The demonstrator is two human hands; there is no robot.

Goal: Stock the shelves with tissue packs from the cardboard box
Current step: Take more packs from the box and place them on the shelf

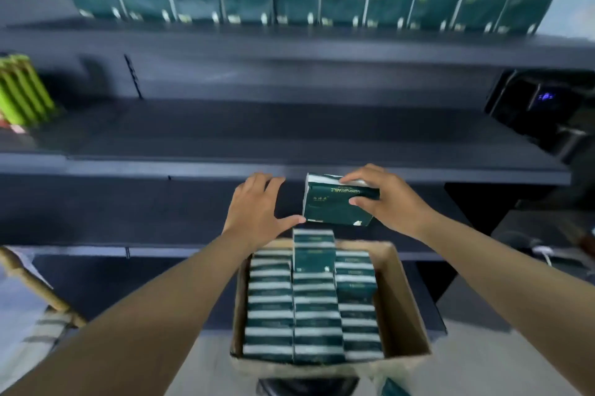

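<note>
An open cardboard box (pixel 401 308) below me holds several dark green tissue packs (pixel 317 315) standing in rows. One pack (pixel 314 255) sticks up above the others at the far end. My right hand (pixel 391 199) grips a single green tissue pack (pixel 331 205) above the box, in front of the middle shelf (pixel 289 167). My left hand (pixel 257 207) hovers beside that pack with fingers spread, its thumb near the pack's lower left corner. A row of the same green packs (pixel 299 2) lines the top shelf.
The dark shelving unit has a bare middle board (pixel 225 128). Green ribbed items (pixel 22 89) stand at its left end. A black device with a blue light (pixel 544 102) sits at the right. A wooden handle (pixel 35 283) leans at lower left.
</note>
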